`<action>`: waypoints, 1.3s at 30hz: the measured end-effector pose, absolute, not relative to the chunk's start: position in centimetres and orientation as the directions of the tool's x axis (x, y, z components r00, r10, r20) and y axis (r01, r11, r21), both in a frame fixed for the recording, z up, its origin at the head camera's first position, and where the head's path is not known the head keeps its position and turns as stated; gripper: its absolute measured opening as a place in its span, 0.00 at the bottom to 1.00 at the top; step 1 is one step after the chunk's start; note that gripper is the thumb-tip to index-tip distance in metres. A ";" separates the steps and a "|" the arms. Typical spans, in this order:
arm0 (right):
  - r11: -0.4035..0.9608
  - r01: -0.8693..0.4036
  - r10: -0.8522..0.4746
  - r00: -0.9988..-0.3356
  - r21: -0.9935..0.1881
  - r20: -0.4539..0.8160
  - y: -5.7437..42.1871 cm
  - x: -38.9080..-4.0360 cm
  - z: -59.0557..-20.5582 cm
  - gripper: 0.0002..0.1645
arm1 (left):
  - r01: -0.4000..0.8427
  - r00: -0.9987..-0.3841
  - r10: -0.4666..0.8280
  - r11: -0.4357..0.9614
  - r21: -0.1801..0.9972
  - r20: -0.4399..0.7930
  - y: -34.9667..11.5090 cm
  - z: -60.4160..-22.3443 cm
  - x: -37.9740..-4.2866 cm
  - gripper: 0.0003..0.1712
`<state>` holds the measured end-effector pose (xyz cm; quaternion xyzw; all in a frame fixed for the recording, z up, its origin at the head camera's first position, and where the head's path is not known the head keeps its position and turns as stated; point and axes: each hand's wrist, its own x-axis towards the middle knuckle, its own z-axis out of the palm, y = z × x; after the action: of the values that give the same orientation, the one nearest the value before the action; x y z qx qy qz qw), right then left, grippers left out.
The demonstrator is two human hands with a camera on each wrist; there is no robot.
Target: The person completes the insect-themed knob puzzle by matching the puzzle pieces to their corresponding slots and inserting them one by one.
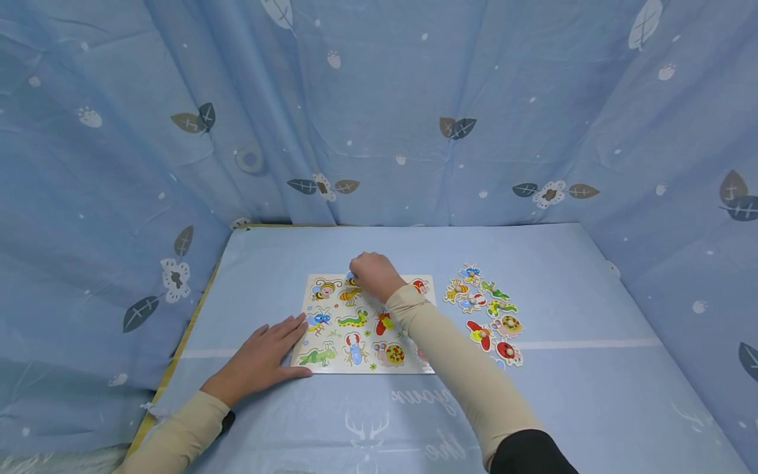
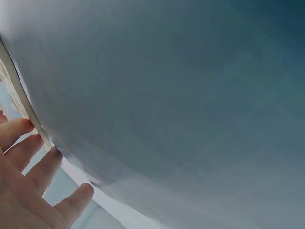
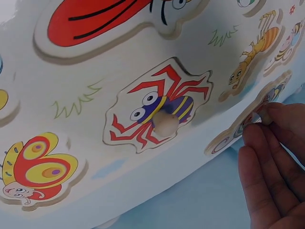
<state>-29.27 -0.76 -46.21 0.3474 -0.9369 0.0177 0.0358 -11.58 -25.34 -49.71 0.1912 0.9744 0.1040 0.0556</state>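
Note:
A white puzzle board with printed insects lies flat on the table. At its far edge my right hand pinches the wooden knob of a puzzle piece, which is over the board's edge in the right wrist view and mostly hidden by my fingers. A spider piece with a round knob sits in its recess nearby. My left hand rests with spread, straight fingers at the board's left edge, the thumb at the near left corner. In the left wrist view, its fingertips touch the rim.
Several loose knobbed insect pieces lie in a cluster to the right of the board, among them a ladybird piece. A blue cloth covers the table. Blue patterned curtains surround it at the back and sides.

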 end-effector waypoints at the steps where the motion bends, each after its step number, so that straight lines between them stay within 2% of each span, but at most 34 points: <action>1: 0.758 -0.653 -0.651 -0.756 -0.003 0.077 -0.9 -29.3 -46.2 0.09 | 0.361 -0.921 0.385 0.905 0.224 -0.068 -25.3 -49.7 -11.6 0.57; 24: 0.756 -0.655 -0.654 -0.755 -0.009 0.038 -2.6 -28.2 -46.0 0.08 | 0.361 -0.921 0.383 0.908 0.212 -0.073 -25.4 -49.8 -11.7 0.57; 39: 0.739 -0.673 -0.670 -0.738 -0.022 0.076 -3.2 -28.0 -46.3 0.09 | 0.362 -0.921 0.383 0.908 0.210 -0.068 -25.4 -50.2 -11.7 0.58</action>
<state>-28.01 -3.19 -46.26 0.3603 -0.9320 0.0238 0.0315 -11.74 -25.41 -50.16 0.1909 0.9753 0.0972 0.0537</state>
